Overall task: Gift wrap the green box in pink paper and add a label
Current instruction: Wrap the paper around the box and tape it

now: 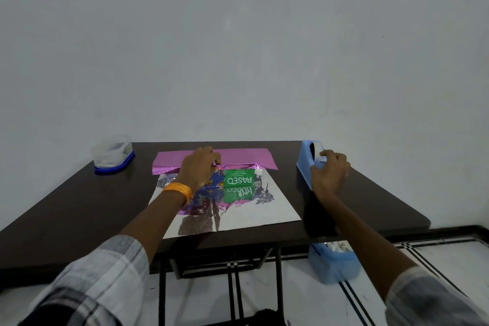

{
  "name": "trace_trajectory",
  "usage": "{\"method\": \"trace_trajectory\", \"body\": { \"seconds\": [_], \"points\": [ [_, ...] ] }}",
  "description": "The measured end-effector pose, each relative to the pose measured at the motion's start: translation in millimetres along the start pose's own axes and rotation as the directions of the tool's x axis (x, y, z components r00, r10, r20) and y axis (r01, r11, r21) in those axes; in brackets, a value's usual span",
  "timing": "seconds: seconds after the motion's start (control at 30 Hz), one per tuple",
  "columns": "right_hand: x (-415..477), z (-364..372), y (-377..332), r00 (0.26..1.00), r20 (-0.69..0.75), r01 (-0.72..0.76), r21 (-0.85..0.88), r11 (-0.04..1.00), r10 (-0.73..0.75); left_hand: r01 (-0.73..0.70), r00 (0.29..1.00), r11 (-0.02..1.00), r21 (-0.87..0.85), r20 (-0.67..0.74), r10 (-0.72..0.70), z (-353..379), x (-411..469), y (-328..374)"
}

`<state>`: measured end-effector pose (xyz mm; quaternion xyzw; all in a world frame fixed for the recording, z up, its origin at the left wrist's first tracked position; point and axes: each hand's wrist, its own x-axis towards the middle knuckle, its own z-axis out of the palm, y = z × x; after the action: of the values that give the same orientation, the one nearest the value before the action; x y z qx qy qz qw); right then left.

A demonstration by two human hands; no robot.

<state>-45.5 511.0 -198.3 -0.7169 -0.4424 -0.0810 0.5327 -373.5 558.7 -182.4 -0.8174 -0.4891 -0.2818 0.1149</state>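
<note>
Cannot see the left part of the green box (239, 180) under the left hand (198, 168), read its small print, or make out the contents of the blurred far-left tub (112, 152).
</note>
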Motion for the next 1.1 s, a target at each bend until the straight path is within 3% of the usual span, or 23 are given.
{"method": "trace_trajectory", "body": {
  "seconds": [0.13, 0.3, 0.57, 0.83, 0.9, 1.0, 1.1],
  "points": [
    [-3.2, -0.8, -5.7, 0.999, 0.021, -0.041, 0.07, 0.997, 0.04, -0.002, 1.0, 1.0, -0.008, 0.001, 0.002, -1.4, -1.3, 1.9],
    [-0.7, 0.0, -2.8, 0.976, 0.062, -0.21, 0.062, 0.976, 0.206, -0.006, 1.0, 1.0, -0.003, -0.007, 0.006, -1.6, -2.0, 3.3],
    [-8.4, -9.0, -6.9, 0.979, 0.129, -0.168, 0.089, 0.982, 0.155, -0.008, 1.0, 1.0, 0.008, -0.011, 0.008, -0.2, -2.7, 3.4],
    [-0.1, -21.4, -6.7, 0.943, 0.322, -0.125, 0.093, 0.988, 0.089, -0.012, 1.0, 0.999, 0.03, 0.02, 0.011, -3.3, 0.1, 3.2],
    [10.7, -27.1, -11.9, 0.884, 0.435, -0.256, 0.145, 0.956, 0.171, -0.013, 1.0, 0.999, 0.041, 0.02, 0.012, -3.7, 0.2, 3.5],
    [24.4, -36.8, -23.3, 0.752, 0.569, -0.552, 0.271, 0.788, 0.331, -0.015, 1.0, 0.999, 0.046, 0.027, 0.014, -4.7, 0.4, 4.2],
    [33.0, -40.6, -31.5, 0.714, 0.565, -0.628, 0.256, 0.735, 0.413, -0.01, 0.999, 0.998, 0.061, 0.037, 0.008, -5.3, 0.6, 4.5]
  ]
}}
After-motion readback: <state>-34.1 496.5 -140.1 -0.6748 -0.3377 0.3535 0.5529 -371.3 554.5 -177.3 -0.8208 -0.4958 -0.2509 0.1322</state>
